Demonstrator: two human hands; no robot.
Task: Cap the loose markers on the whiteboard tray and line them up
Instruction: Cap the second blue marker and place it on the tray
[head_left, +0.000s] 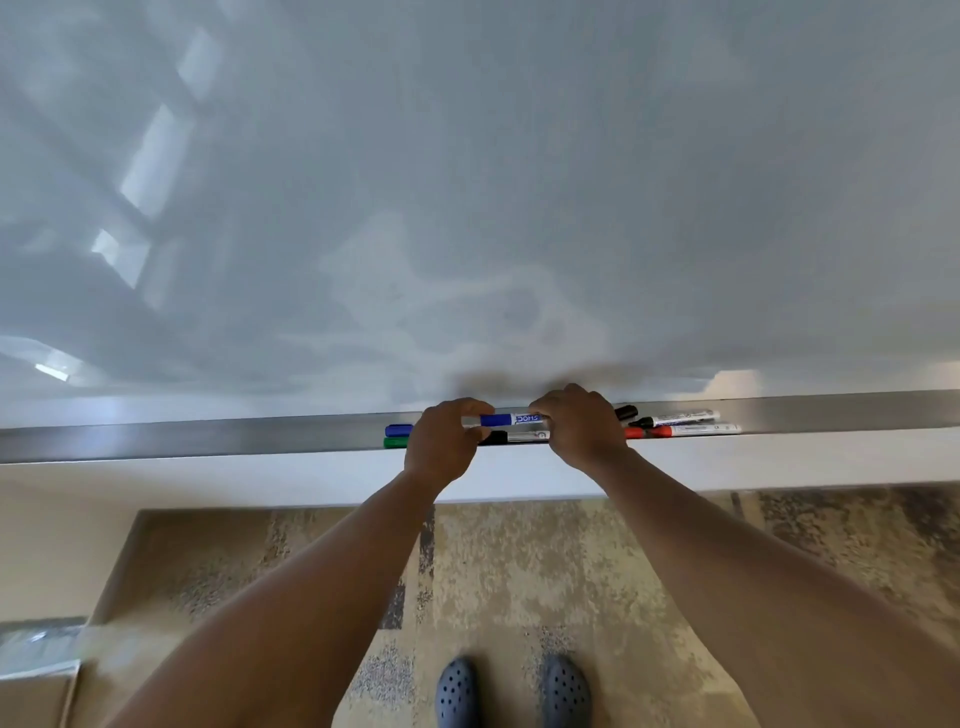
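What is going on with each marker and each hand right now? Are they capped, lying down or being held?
Blue marker: held level above the tray, blue cap on.
Left hand: grips the blue marker's capped end.
Right hand: grips its other end.
Red marker: lying in the tray, capped.
Black marker: lying in the tray, capped.
Green cap: lying in the tray; rest hidden.
Tray: holds the markers.

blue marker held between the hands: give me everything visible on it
The blue marker has a white barrel with a blue band and blue print reading "DOMS" upside down; it looks like plastic. It lies roughly level, just above the metal tray at the whiteboard's foot. The left hand grips its left end, the right hand its right end, hiding both ends, so whether it is capped cannot be told.
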